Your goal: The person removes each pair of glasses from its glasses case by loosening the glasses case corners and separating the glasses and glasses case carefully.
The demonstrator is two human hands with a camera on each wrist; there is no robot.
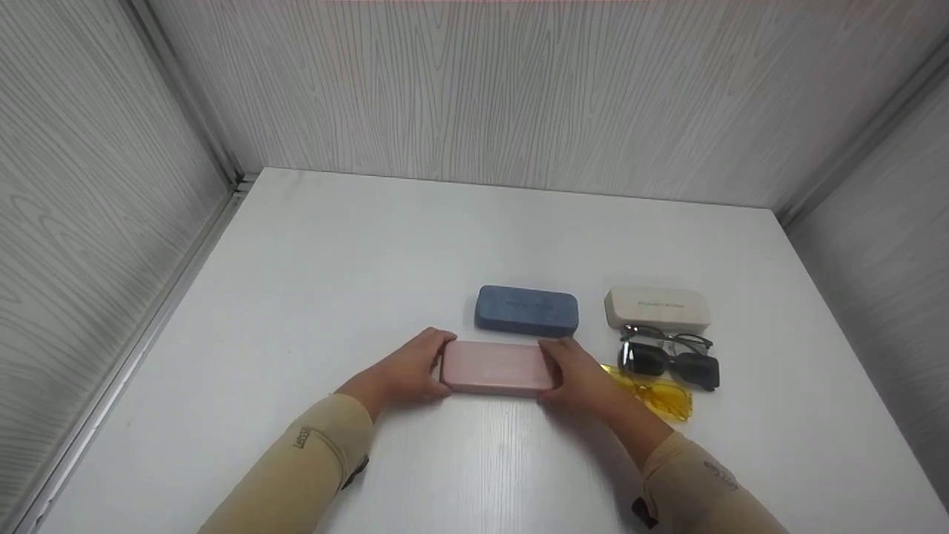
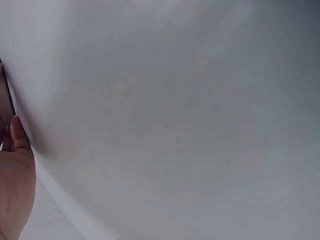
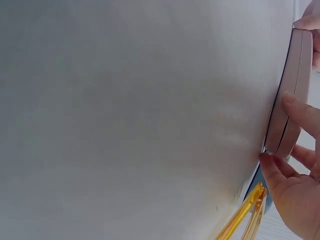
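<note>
A pink glasses case (image 1: 498, 367) lies lengthwise on the white table between my two hands. My left hand (image 1: 411, 368) grips its left end, thumb on the near side and fingers at the far side. My right hand (image 1: 582, 374) holds the opposite end in the same way. In the right wrist view, a narrow dark gap runs along the seam of the pink case (image 3: 291, 85) close to the right hand's fingers. The left wrist view catches only part of the left hand (image 2: 17, 185) and a sliver of the case at the edge.
Just behind the pink case sits a blue glasses case (image 1: 526, 310). To the right are a cream glasses case (image 1: 658, 308), clear eyeglasses (image 1: 693, 341), black sunglasses (image 1: 671, 363) and yellow-tinted glasses (image 1: 667, 398), partly behind my right hand. Grey wood-grain walls (image 1: 474, 89) border the table.
</note>
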